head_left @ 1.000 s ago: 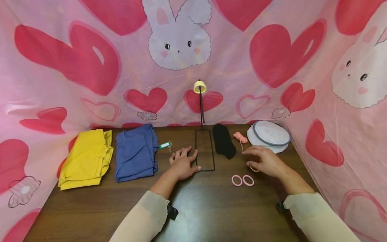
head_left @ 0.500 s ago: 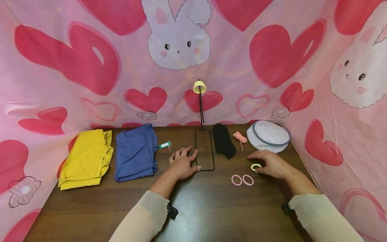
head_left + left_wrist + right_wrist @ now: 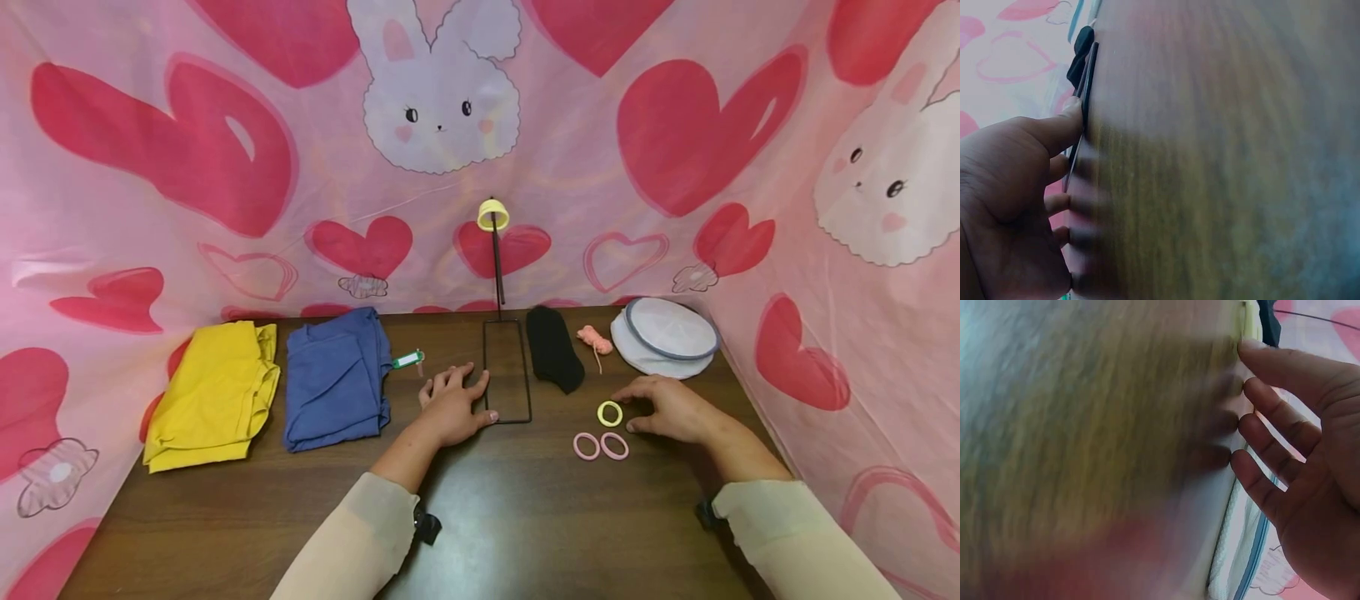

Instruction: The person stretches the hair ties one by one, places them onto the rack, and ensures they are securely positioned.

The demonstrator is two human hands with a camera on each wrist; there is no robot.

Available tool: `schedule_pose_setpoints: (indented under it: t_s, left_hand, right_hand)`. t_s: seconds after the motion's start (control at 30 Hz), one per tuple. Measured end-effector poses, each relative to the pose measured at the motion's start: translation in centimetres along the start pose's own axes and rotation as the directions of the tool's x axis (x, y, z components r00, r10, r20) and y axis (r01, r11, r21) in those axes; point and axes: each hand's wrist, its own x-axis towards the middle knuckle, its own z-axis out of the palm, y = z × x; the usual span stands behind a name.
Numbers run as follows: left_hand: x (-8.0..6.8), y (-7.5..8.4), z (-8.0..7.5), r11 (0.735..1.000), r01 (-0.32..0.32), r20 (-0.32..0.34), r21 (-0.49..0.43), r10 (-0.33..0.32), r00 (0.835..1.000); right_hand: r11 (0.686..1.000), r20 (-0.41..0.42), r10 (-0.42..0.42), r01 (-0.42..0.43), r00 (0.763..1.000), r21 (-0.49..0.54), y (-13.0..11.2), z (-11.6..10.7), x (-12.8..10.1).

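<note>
In the head view my left hand (image 3: pixel 452 408) rests spread on the table, its thumb and index finger touching the left side of a black wire stand's rectangular base (image 3: pixel 529 392). A pale yellow band (image 3: pixel 492 218) hangs near the top of the stand's pole (image 3: pixel 497 267). My right hand (image 3: pixel 669 410) lies low over the table, fingers loosely bent. Just left of its fingertips lies a yellow ring (image 3: pixel 601 414), and a small gap shows between them. Two pink rings (image 3: pixel 587 458) (image 3: pixel 615 457) lie side by side below the yellow one.
A folded yellow cloth (image 3: pixel 213 392) and blue cloth (image 3: pixel 337 379) lie left, beside a green key tag (image 3: pixel 408 359). Right of the stand are a black sock (image 3: pixel 553 350), a coral yarn bundle (image 3: pixel 594 339) and a white mesh bag (image 3: pixel 671 329). Printed fabric walls border the table.
The yellow ring, partly hidden at my right hand's fingers before, has moved left and now lies flat above the pink rings, apart from the hand. My left hand stays on the stand's base.
</note>
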Motion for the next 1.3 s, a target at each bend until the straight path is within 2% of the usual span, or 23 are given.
schedule_pose_setpoints:
  t_s: [0.27, 0.67, 0.87, 1.07, 1.3]
  left_hand:
    - [0.0, -0.1, 0.0, 1.000, 0.003, 0.007, -0.001, -0.003, 1.000]
    - [0.1, -0.2, -0.1, 1.000, 0.010, 0.010, 0.012, -0.010, 1.000]
    - [0.1, -0.1, -0.1, 1.000, 0.009, 0.011, 0.007, -0.010, 1.000]
    - [0.0, 0.2, -0.1, 1.000, 0.005, 0.009, 0.005, -0.005, 1.000]
    - [0.0, 0.1, -0.2, 1.000, 0.010, 0.012, -0.005, -0.010, 1.000]
  right_hand:
    - [1.000, 0.009, 0.001, 0.000, 1.000, -0.025, -0.4, 0.5, 0.8]
    - [0.996, -0.029, -0.088, 0.087, 0.996, -0.025, -0.8, 0.6, 1.4]
    - [0.995, -0.048, -0.095, 0.095, 0.994, -0.011, -1.2, 0.6, 1.6]
    - [0.993, -0.102, -0.119, 0.117, 0.988, -0.021, -1.8, 0.5, 2.0]
    - [0.986, -0.191, -0.165, 0.161, 0.968, -0.035, -3.3, 0.2, 2.9]
